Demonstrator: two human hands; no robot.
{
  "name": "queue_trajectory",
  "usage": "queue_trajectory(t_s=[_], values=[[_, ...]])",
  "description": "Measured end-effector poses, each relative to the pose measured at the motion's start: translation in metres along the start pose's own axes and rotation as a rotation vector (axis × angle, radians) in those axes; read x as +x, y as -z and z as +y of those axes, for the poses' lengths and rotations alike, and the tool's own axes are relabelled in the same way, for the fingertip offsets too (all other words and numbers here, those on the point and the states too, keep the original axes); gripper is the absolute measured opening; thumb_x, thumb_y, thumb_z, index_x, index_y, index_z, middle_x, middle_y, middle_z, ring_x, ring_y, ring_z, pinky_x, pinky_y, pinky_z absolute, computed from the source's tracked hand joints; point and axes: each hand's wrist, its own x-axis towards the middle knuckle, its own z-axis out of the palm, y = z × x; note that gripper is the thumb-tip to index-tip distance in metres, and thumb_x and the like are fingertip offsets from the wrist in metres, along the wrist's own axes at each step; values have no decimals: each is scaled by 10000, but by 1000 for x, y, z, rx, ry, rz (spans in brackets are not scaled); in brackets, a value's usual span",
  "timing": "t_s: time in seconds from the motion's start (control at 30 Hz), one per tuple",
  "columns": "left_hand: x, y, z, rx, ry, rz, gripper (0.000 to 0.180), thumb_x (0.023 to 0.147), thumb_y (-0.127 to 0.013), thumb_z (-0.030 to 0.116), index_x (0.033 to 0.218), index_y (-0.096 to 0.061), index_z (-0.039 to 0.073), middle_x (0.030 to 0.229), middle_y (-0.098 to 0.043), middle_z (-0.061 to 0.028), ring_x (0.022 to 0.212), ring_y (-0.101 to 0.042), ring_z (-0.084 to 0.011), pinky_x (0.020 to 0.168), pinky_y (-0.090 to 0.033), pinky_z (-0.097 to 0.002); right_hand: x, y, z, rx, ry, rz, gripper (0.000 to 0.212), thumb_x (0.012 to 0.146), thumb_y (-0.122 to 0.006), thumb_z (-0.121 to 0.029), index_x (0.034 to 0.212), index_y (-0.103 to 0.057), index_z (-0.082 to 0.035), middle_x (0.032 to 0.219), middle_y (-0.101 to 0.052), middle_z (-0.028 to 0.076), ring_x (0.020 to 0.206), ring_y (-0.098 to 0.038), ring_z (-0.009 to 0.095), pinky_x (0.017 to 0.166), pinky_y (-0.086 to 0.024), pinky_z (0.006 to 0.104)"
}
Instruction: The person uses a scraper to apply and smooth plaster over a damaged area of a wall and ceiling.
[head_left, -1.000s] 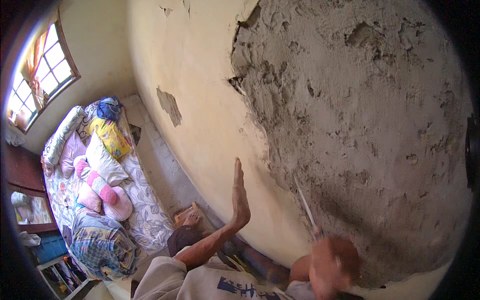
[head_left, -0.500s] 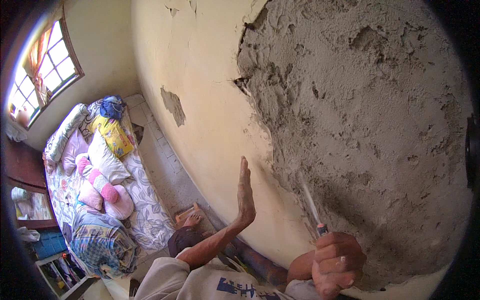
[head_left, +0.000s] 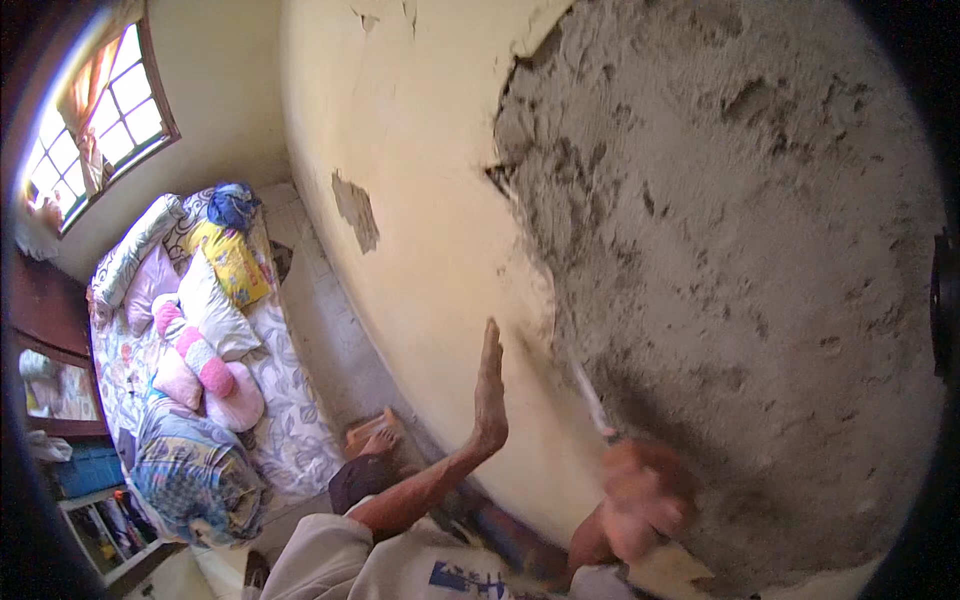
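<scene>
My left hand (head_left: 490, 395) is flat against the cream-painted wall (head_left: 420, 220), its fingers stretched upward. My right hand (head_left: 648, 498), blurred by motion, is closed in a fist around the handle of a hand tool with a thin, straight metal blade (head_left: 590, 395). Its exact kind is unclear. The blade points up and left, its tip at the edge between the cream paint and the bare grey plaster (head_left: 720, 260). Most of the handle is hidden in my fist. Just below that hand shows a pale, jagged patch (head_left: 675, 572) at the plaster's lower edge.
A smaller bare patch (head_left: 356, 212) and cracks mark the painted wall. At left stands a bed (head_left: 300, 425) with pillows and a pink-and-white stuffed toy (head_left: 207, 362). My foot (head_left: 380, 440) rests on a wooden piece (head_left: 357, 432) by the wall. A window (head_left: 130, 95) is far left.
My right hand has moved left and a little up, carrying the blade toward the paint's edge. My left hand stays flat on the wall. The view has shifted slightly.
</scene>
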Motion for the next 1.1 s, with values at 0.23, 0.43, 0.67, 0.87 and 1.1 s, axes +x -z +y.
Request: queue_trajectory(t_s=[0.23, 0.43, 0.67, 0.87, 1.1], values=[[-4, 6, -5, -43, 44, -15, 713, 971, -212, 525, 1468, -122, 22, 1547, -82, -112, 1431, -39, -230, 1161, -21, -394, -7, 34, 28, 0, -66, -367, 259, 882, -492, -196, 653, -531, -81, 607, -549, 67, 476, -523, 230, 533, -500, 364], [-10, 2, -11, -20, 132, -31, 735, 964, -212, 547, 1470, -111, 25, 1550, -67, -104, 1432, -25, -221, 1160, -3, -387, -60, 43, 53, -193, -845, -23, 297, 783, -514, -254, 638, -601, -10, 611, -570, 90, 490, -535, 199, 618, -480, 377], [6, 4, -11, -35, 146, -55, 697, 979, -196, 512, 1473, -91, 30, 1552, -49, -96, 1431, -15, -212, 1161, -4, -386, -51, 33, 53, -615, -445, -238, 213, 767, -562, -209, 616, -562, -59, 668, -624, 142, 545, -584, 240, 581, -495, 350], [-2, -3, -4, -43, 132, -144, 705, 977, -194, 518, 1475, -67, 35, 1553, -17, -98, 1431, 1, -213, 1160, 7, -382, -37, 47, 22, -449, -127, 1, 282, 788, -580, -306, 581, -566, -116, 626, -601, 136, 588, -592, 251, 540, -465, 361], [-5, 7, 6, 8, 197, -137, 723, 972, -197, 533, 1475, -55, 33, 1553, -11, -99, 1431, 6, -218, 1158, 7, -389, -21, 26, 17, -139, -172, 74, 281, 814, -542, -294, 598, -529, -114, 613, -536, 98, 577, -527, 225, 572, -448, 379]])
